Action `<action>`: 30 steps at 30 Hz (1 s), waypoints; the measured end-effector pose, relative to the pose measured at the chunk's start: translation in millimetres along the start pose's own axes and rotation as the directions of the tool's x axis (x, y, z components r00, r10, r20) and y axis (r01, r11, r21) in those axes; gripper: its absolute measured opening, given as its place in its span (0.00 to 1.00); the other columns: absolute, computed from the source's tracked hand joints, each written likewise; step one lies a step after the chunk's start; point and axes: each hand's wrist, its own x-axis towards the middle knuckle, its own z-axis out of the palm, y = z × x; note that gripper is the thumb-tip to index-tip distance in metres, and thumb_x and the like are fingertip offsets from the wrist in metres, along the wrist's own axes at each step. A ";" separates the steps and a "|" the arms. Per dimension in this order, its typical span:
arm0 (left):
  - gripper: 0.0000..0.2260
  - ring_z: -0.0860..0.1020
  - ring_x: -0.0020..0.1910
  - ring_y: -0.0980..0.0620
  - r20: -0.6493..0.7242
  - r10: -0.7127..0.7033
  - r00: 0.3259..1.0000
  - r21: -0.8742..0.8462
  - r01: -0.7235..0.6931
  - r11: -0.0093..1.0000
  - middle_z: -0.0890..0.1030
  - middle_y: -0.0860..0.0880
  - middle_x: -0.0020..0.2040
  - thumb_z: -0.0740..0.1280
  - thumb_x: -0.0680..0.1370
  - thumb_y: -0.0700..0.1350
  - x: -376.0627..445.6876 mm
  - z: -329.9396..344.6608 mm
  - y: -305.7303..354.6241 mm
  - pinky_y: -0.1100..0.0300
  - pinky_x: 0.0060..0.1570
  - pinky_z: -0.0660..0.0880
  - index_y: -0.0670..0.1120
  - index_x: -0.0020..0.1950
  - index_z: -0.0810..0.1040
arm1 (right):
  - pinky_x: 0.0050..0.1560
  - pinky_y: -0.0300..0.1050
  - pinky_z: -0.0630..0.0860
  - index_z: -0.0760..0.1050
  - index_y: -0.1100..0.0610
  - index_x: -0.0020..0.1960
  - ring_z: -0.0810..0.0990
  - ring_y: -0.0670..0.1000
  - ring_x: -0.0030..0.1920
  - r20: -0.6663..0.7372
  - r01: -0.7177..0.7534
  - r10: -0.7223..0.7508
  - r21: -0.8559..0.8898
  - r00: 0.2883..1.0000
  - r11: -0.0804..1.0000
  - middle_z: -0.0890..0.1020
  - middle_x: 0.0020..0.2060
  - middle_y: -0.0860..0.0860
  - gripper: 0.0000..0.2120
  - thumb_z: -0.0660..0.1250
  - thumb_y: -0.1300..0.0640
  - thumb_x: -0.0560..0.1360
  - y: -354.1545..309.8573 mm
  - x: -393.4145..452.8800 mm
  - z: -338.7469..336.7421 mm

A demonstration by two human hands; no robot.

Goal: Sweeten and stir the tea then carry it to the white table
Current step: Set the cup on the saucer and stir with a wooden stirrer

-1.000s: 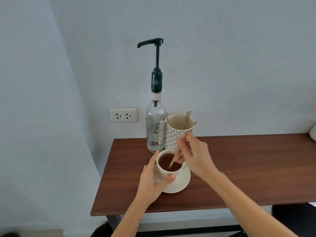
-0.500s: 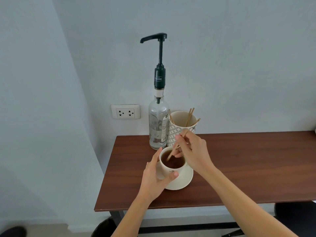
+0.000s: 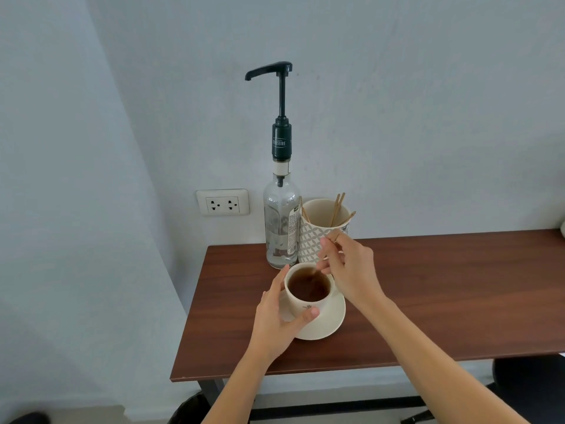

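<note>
Stirring now — my right hand [image 3: 351, 267] pinches the stirrer [image 3: 316, 272] in the tea, left hand [image 3: 276, 319] cupping the cup [image 3: 308, 296] on its saucer [image 3: 328, 321], near-left of the brown table [image 3: 443, 289]. Next — lift out, carry level.

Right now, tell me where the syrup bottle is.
In the head view the syrup bottle stands upright at the brown table's back left corner, against the wall, just left of the patterned stirrer cup and behind the teacup.

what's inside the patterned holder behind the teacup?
A few wooden stir sticks lean against the inside of the patterned holder, tops poking above the rim. The lower interior is hidden by its wall and the right hand.
</note>
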 end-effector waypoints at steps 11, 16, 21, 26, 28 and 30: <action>0.39 0.71 0.73 0.53 -0.003 -0.012 1.000 0.008 0.012 1.000 0.75 0.65 0.70 0.73 0.65 0.73 -0.8 -0.8 0.6 0.41 0.73 0.69 0.74 0.72 0.60 | 0.38 0.50 0.85 0.75 0.60 0.45 0.85 0.53 0.32 -0.049 -0.040 0.041 0.019 0.998 0.999 0.83 0.32 0.57 0.11 0.61 0.55 0.83 3.0 -2.6 2.2; 0.38 0.70 0.73 0.54 -0.009 -0.012 1.000 0.006 0.012 1.000 0.75 0.66 0.69 0.74 0.65 0.72 -0.4 -1.2 0.0 0.42 0.74 0.68 0.76 0.71 0.60 | 0.31 0.50 0.81 0.72 0.62 0.42 0.82 0.56 0.26 -0.047 -0.051 0.050 -0.030 0.998 0.998 0.82 0.28 0.58 0.13 0.59 0.57 0.83 6.2 -7.4 -2.1; 0.38 0.71 0.72 0.58 -0.008 -0.002 1.000 0.003 0.002 1.000 0.76 0.69 0.68 0.74 0.65 0.72 -1.0 -0.9 0.4 0.42 0.75 0.67 0.76 0.71 0.61 | 0.39 0.51 0.85 0.75 0.60 0.46 0.85 0.53 0.33 -0.056 -0.052 0.054 0.035 0.997 0.998 0.83 0.33 0.56 0.11 0.60 0.55 0.83 7.7 -3.0 1.1; 0.39 0.71 0.73 0.56 -0.004 -0.012 1.000 0.002 0.012 1.000 0.75 0.67 0.69 0.75 0.66 0.71 -1.1 -1.0 -0.9 0.42 0.74 0.68 0.74 0.73 0.61 | 0.33 0.49 0.83 0.73 0.62 0.42 0.83 0.54 0.27 -0.044 -0.085 0.086 0.033 0.995 0.996 0.83 0.30 0.56 0.14 0.59 0.57 0.83 10.3 -4.0 -3.0; 0.40 0.71 0.73 0.54 0.005 -0.009 1.000 -0.007 0.009 1.000 0.76 0.65 0.69 0.74 0.66 0.71 -0.5 -0.4 -2.4 0.41 0.73 0.68 0.70 0.74 0.61 | 0.36 0.48 0.85 0.75 0.63 0.44 0.86 0.53 0.30 0.017 -0.135 0.134 0.137 0.991 0.981 0.85 0.33 0.55 0.13 0.61 0.56 0.83 8.4 -4.5 4.2; 0.41 0.71 0.73 0.55 0.003 -0.012 1.000 -0.010 0.012 1.000 0.76 0.66 0.69 0.74 0.66 0.72 0.0 0.1 -2.6 0.40 0.74 0.67 0.69 0.75 0.62 | 0.36 0.44 0.84 0.76 0.62 0.45 0.86 0.51 0.32 -0.014 -0.100 0.102 0.113 0.995 0.989 0.85 0.35 0.56 0.12 0.61 0.56 0.83 9.3 -1.3 3.2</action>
